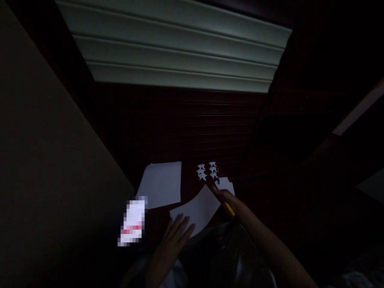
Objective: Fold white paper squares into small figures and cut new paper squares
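Observation:
My left hand (177,236) lies with its fingers spread on the lower edge of a white sheet of paper (198,208). My right hand (226,197) is closed around a yellow-handled tool (229,209) at the sheet's upper right corner. A dark part of the tool sticks out ahead of the fingers; the dim light hides its exact kind. Just beyond are several small jagged white paper cutouts (201,172) in two columns. A smaller white paper piece (226,185) lies partly behind my right hand.
Another white sheet (162,184) lies to the left on the dark wooden surface. Nearer me on that side is a blurred-out white item with a red stripe (132,222). A dark slatted panel (216,128) and pale slats (180,48) rise behind; a plain wall (45,160) stands left.

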Demonstrator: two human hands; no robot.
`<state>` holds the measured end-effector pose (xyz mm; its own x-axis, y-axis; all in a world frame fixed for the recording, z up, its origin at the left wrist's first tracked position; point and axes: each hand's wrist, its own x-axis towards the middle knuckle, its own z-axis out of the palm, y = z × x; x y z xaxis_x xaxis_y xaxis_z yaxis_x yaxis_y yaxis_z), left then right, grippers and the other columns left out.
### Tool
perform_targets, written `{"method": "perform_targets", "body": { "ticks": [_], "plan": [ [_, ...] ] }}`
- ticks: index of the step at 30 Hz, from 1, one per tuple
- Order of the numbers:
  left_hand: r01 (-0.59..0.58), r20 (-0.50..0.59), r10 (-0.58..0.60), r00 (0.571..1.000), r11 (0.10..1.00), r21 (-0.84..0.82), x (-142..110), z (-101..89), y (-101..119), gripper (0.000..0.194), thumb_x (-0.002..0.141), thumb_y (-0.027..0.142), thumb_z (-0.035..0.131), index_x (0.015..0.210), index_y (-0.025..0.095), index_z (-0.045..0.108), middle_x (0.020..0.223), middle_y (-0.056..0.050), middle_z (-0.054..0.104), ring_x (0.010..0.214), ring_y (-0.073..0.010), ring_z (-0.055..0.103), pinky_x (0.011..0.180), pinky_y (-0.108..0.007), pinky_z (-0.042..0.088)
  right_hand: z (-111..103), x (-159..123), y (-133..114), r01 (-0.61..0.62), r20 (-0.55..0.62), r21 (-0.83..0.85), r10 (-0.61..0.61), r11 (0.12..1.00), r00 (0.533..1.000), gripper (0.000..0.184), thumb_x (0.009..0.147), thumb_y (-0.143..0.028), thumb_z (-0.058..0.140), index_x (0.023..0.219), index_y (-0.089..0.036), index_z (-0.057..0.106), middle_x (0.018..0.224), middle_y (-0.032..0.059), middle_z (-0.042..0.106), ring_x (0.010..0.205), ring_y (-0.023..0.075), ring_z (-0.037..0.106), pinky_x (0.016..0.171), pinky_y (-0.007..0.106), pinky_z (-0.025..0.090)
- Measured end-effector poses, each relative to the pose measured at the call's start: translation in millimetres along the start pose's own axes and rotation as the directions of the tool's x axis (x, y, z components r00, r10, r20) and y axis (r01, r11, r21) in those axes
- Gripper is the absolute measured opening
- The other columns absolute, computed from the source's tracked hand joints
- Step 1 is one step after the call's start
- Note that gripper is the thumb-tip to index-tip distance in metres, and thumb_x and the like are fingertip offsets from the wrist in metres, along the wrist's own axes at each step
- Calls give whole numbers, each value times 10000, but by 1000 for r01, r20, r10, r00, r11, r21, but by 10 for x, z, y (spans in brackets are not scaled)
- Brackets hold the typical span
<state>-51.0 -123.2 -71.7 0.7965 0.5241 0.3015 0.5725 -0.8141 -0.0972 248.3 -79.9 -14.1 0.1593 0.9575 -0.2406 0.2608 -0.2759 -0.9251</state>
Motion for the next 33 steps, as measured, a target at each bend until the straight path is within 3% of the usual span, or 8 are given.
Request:
{"method": "perform_targets", "body": {
  "ticks": [9, 13, 16, 19, 23, 26, 29, 33],
  "plan": [
    [4, 8, -4, 1000, 1000, 1, 12, 10, -142, 619, 867, 80, 417, 1368, 430, 315, 1498, 25, 272, 1376, -255, 204, 1064, -498, 283, 40, 110, 214, 7, 18, 109, -9, 994, 1000, 316, 578, -333, 733, 673, -182, 473, 477, -81, 418, 386, 64, 349, 368, 188, 280],
    [269, -6, -280, 960, 929, -255, 16, 52, -121, 653, 843, 293, 546, 1417, 353, 241, 1517, -25, 219, 1344, -255, 293, 1025, -405, 381, 42, 98, 234, 79, -57, 117, -73, 990, 996, 326, 593, -360, 718, 657, -192, 446, 504, -78, 398, 420, 67, 354, 395, 190, 297],
    [567, -7, -644, 765, 678, -467, 80, 103, -130, 752, 815, 444, 549, 1444, 261, 181, 1479, -81, 310, 1291, -252, 392, 977, -379, 435, 26, 77, 228, 134, -101, 108, -123, 985, 987, 346, 597, -393, 712, 639, -200, 427, 515, -73, 391, 441, 73, 352, 411, 194, 301],
    [661, 22, -818, 575, 449, -601, 254, 56, -177, 652, 824, 498, 501, 1372, 177, 356, 1339, -139, 495, 1158, -260, 533, 898, -377, 476, 27, 52, 209, 188, -131, 93, -175, 978, 976, 344, 603, -403, 707, 642, -197, 435, 539, -69, 398, 470, 79, 362, 433, 193, 309],
    [662, -12, -891, 454, 346, -665, 687, -239, -190, 481, 778, 572, 506, 1045, 189, 621, 1005, -94, 665, 835, -230, 641, 738, -353, 490, 80, -19, 151, 242, -143, 71, -230, 968, 963, 326, 644, -382, 687, 627, -196, 419, 553, -69, 397, 498, 85, 370, 460, 190, 314],
    [616, 316, -823, 472, 52, -786, 1056, -468, -109, 534, 742, 671, 451, 643, 170, 608, 571, -38, 610, 559, -181, 593, 531, -276, 433, 141, -127, 88, 286, -151, 20, -280, 958, 948, 278, 694, -355, 650, 652, -199, 424, 578, -62, 430, 531, 97, 400, 487, 192, 325],
    [529, 606, -607, 514, -332, -781, 1305, -575, 9, 586, 704, 718, 443, 655, 154, 595, 567, -36, 608, 489, -145, 562, 447, -222, 351, 186, -258, 38, 365, -165, -167, -391, 916, 905, 226, 736, -325, 613, 654, -195, 447, 588, -55, 434, 557, 104, 399, 506, 191, 318],
    [450, 600, -641, 479, -408, -795, 1355, -582, 138, 549, 686, 668, 536, 754, 133, 639, 717, -74, 671, 555, -134, 586, 484, -208, 362, 213, -379, 51, 410, -105, -229, -441, 883, 891, 151, 760, -300, 593, 702, -186, 513, 621, -44, 495, 574, 109, 431, 534, 194, 343]
  ]
}}
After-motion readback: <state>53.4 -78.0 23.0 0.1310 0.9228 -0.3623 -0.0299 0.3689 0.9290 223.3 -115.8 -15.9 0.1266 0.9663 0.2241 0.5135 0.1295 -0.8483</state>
